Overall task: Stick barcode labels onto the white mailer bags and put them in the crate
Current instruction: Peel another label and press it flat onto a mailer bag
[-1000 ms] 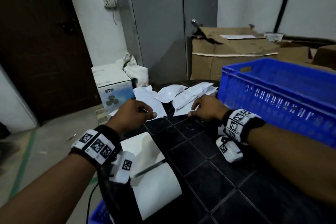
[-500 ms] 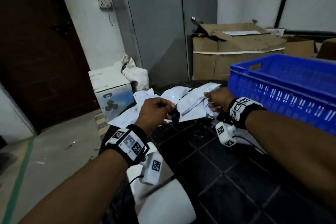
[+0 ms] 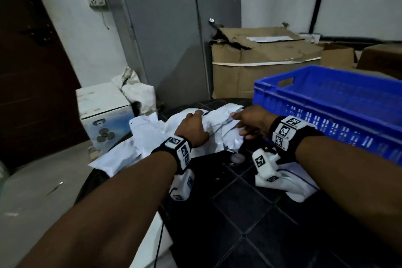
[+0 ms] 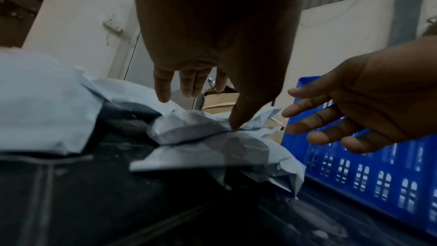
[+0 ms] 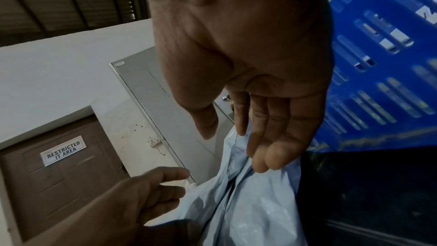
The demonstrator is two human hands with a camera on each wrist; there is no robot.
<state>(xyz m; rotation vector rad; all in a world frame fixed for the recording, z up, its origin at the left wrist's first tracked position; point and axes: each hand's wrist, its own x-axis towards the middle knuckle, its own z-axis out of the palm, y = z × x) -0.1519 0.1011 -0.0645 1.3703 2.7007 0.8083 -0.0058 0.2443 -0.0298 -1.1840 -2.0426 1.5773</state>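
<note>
A heap of crumpled white mailer bags [image 3: 217, 122] lies at the far side of the black tiled table [image 3: 250, 213]. My left hand [image 3: 192, 128] rests on the heap with straight fingers; in the left wrist view its thumb [image 4: 234, 124] touches a bag [image 4: 189, 130]. My right hand [image 3: 245, 123] reaches over the heap's right side, open, and its fingertips [image 5: 267, 164] touch a bag [image 5: 248, 203]. The blue crate [image 3: 326, 113] stands just right of the heap. No barcode label shows in either hand.
Another white bag [image 3: 291, 185] lies under my right wrist. A white sheet [image 3: 150, 241] sits at the table's near left edge. Cardboard boxes [image 3: 261, 67] stand behind the crate. A white fan box [image 3: 102, 111] is on the floor to the left.
Both hands have moved forward and closer together, from the table in front of the heap onto the bags. The left hand's fingers have straightened out.
</note>
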